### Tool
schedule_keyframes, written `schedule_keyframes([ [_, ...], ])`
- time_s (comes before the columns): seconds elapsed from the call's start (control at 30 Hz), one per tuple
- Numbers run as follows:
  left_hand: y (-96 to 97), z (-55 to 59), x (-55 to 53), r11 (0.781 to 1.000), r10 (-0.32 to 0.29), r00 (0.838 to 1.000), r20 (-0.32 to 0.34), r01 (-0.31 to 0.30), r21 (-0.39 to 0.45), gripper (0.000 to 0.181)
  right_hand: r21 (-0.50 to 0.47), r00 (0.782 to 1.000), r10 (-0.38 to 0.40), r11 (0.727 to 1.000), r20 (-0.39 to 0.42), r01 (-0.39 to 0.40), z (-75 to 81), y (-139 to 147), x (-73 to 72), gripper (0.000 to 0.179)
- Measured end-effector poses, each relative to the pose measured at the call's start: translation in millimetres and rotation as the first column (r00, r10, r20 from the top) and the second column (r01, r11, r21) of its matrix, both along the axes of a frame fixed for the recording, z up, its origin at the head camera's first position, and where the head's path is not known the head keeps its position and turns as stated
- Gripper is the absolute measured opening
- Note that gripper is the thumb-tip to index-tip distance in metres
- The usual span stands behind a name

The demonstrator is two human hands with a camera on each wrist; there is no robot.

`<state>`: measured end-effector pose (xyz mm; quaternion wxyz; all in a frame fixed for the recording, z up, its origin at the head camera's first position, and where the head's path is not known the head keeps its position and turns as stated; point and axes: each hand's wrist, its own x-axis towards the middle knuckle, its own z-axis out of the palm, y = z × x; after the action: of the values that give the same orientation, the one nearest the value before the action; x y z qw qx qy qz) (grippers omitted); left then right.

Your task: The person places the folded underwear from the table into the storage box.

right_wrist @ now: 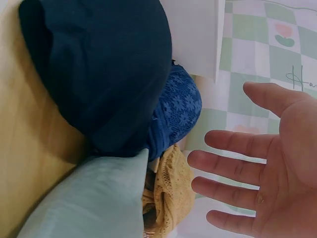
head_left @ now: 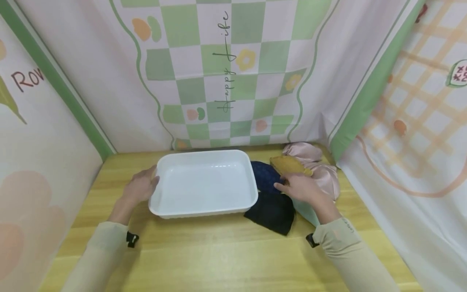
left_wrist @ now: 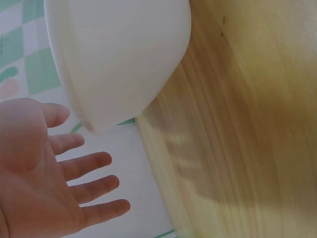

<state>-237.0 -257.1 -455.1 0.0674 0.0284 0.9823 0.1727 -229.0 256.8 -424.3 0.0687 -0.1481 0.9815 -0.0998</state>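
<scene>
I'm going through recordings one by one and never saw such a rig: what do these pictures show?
No robot: a person works bare-handed. The wide picture comes from a head-worn camera; the others come from one on each wrist. On the wooden table sits a white tray; to its right lie black cloth, blue lace, mustard lace, pale green fabric and pink satin. The left hand is at the tray's left end, the right hand near the blue lace. Their fingers are extended, and neither seems to hold anything.
</scene>
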Motion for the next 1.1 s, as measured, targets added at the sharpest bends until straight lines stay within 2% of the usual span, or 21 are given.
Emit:
schedule_keyframes([
  [0.2,1.8,-4.2,-1.3,1.0,-0.01,0.999,0.048,0.011,-0.022,0.064,0.042,0.999,0.007,0.999,-0.032,-0.006,-6.0,1.2,3.5,0.046],
  [0.4,1.7,-9.7,-3.1,0.999,-0.011,0.999,0.044,0.012,-0.035,0.064,0.041,0.999,0.012,0.999,-0.052,-0.01,-13.4,1.6,6.8,0.049],
  [0.6,2.5,-15.8,-4.1,1.0,0.007,0.999,0.046,-0.006,-0.027,0.066,0.018,0.995,0.06,0.998,-0.085,-0.059,-20.8,2.1,11.7,0.046],
  [0.73,2.7,-19.0,-3.5,0.999,0.026,0.998,0.062,-0.024,-0.027,0.069,0.035,0.99,0.097,0.995,-0.105,-0.094,-24.9,2.6,15.0,0.044],
  [0.9,3.5,-21.6,-2.2,0.998,0.047,0.996,0.078,-0.045,-0.032,0.071,0.06,0.993,0.083,0.995,-0.079,-0.078,-28.5,2.3,18.3,0.049],
  [1.1,3.3,-22.4,-1.9,0.999,0.04,0.996,0.076,-0.038,-0.032,0.074,0.073,0.999,0.039,0.997,-0.01,-0.039,-32.8,-0.1,21.8,0.065],
])
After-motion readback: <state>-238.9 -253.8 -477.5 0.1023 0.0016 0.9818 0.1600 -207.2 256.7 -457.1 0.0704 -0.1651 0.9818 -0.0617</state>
